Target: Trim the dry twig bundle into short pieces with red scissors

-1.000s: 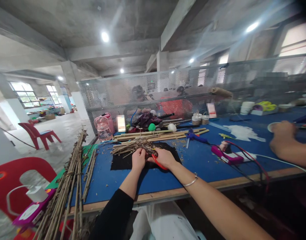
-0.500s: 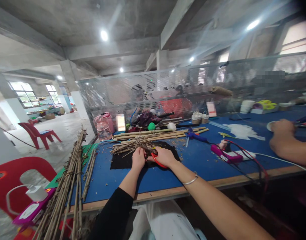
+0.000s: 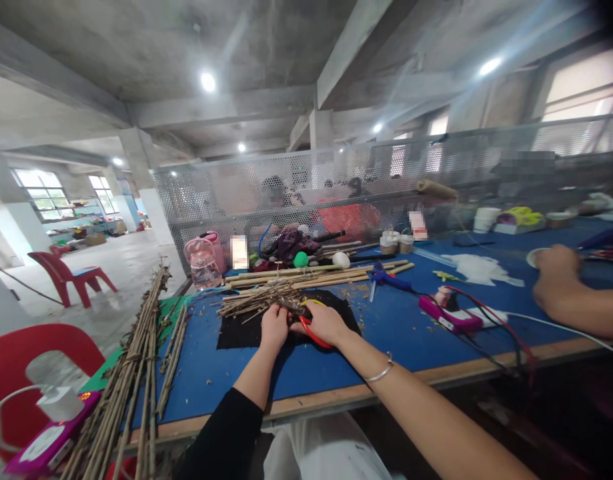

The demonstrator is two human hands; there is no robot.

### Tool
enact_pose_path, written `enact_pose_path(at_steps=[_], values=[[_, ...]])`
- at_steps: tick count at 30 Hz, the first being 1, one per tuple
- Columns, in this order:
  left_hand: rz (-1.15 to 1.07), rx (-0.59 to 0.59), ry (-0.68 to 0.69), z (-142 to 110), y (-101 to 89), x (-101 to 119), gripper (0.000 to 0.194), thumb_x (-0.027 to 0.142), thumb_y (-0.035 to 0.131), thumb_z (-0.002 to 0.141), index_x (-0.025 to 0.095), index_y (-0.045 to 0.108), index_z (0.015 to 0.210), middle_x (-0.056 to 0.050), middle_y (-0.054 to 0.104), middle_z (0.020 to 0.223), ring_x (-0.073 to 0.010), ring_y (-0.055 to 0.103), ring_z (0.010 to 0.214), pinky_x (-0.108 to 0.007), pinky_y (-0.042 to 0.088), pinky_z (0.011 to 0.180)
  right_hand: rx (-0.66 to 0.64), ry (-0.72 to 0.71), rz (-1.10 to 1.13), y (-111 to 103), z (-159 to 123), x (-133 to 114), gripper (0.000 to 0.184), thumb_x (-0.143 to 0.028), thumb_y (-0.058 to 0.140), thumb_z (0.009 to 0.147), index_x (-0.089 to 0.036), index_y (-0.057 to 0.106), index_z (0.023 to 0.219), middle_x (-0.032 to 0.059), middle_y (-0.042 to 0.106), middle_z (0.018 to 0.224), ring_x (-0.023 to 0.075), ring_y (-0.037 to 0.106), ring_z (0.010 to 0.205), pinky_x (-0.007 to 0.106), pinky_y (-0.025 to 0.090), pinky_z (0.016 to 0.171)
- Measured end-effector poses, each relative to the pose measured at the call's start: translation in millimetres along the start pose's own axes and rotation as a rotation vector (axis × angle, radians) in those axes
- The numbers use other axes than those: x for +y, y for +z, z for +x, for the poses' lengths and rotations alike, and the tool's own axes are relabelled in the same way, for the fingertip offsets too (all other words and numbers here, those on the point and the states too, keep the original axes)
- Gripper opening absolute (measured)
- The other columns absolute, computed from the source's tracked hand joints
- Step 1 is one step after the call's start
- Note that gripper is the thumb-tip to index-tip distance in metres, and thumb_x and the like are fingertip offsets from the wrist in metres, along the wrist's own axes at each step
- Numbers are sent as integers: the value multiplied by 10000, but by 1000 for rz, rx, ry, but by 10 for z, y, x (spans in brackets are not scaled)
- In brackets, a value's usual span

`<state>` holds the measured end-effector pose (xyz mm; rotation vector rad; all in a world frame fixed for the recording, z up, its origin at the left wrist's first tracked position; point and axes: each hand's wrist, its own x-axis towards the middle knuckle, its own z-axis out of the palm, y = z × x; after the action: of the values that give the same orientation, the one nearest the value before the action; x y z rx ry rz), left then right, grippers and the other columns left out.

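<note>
My right hand (image 3: 327,323) is closed around a pair of red-handled pruning shears (image 3: 313,335), with a bit of yellow on the upper handle. Beside it, my left hand (image 3: 275,327) is closed, its fingertips pinching a short brown twig (image 3: 292,307) near the shears' jaws; the exact contact is hidden. Both hands are over a black cloth (image 3: 236,333) on the blue tabletop (image 3: 216,373). Just behind them lies a loose heap of thin cut twigs (image 3: 251,298), with longer pale sticks (image 3: 353,278) behind it.
A bundle of long sticks (image 3: 131,367) leans at the table's left edge. A blue glue gun (image 3: 393,280) and a purple power strip (image 3: 451,317) with cables lie to the right. Another person's arm (image 3: 581,297) reaches in at far right. A perforated metal screen (image 3: 226,193) stands behind.
The view has shifted slightly, so the table appears lower and further left. My hands stay close together over the black cloth, still holding the shears and twig.
</note>
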<state>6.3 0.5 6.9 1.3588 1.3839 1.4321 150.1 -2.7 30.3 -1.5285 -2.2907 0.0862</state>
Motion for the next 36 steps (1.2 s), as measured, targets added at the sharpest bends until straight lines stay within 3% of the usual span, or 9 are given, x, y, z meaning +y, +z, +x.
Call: enact_pose_path(at_steps=[8, 20, 29, 36], values=[[176, 45, 71, -13, -37, 2, 239, 315, 415, 768, 171, 526, 613, -1, 545, 554, -103, 472, 509, -203, 347, 495, -33, 20, -44, -30, -6, 4, 557, -686, 479, 655, -199, 549, 914, 82, 637, 897, 228, 604, 834, 286, 409, 680], [56, 3, -35, -45, -35, 43, 229, 320, 420, 753, 171, 497, 596, 24, 483, 518, -89, 441, 435, -193, 373, 408, -80, 75, -65, -45, 20, 31, 585, -742, 412, 647, -220, 590, 839, 81, 654, 847, 232, 613, 795, 281, 407, 639], [-105, 38, -121, -25, -38, 61, 225, 333, 510, 724, 142, 616, 777, -41, 629, 649, -134, 585, 572, -225, 463, 505, -11, 69, 3, -71, 13, 55, 526, -683, 429, 695, -209, 566, 877, 58, 646, 828, 213, 604, 801, 265, 390, 636], [-30, 61, -59, 2, -54, -5, 216, 328, 515, 702, 147, 632, 719, -37, 634, 618, -128, 574, 539, -209, 444, 497, -11, 4, 26, -53, 0, 64, 532, -654, 505, 663, -195, 558, 925, 65, 614, 950, 212, 578, 880, 265, 386, 686]])
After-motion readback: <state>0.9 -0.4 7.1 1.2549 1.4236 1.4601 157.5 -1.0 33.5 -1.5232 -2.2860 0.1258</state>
